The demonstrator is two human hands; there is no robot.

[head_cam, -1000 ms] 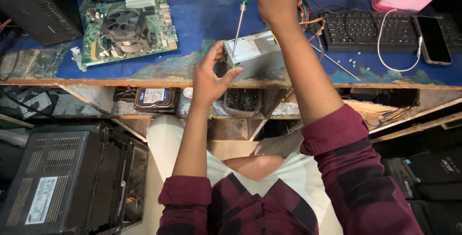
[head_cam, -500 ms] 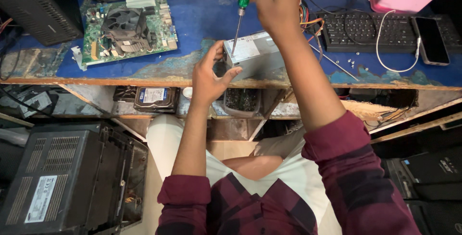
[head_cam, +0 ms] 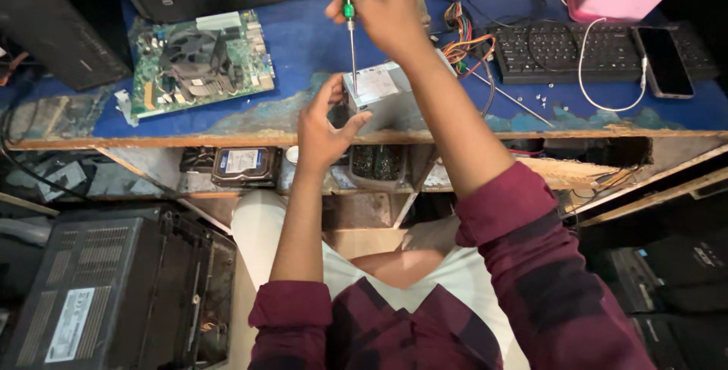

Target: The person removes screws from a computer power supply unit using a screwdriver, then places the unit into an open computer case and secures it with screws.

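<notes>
Not much has moved since the earlier frames: both hands sit where they were, the screwdriver shaft at the same upright angle. The right hand has its fingers wrapped shut around the green-handled screwdriver, tip down on the top edge of the grey metal power supply box, which sits at the front edge of the blue counter. The left hand braces the box's near corner, fingers curled against it, thumb on top. Looks like a screw is being worked; next move probably calls for keeping the tip seated and the box steady. The screw itself is too small to make out, and the handle's top is cut off by the frame. A green motherboard lies off to the left.
</notes>
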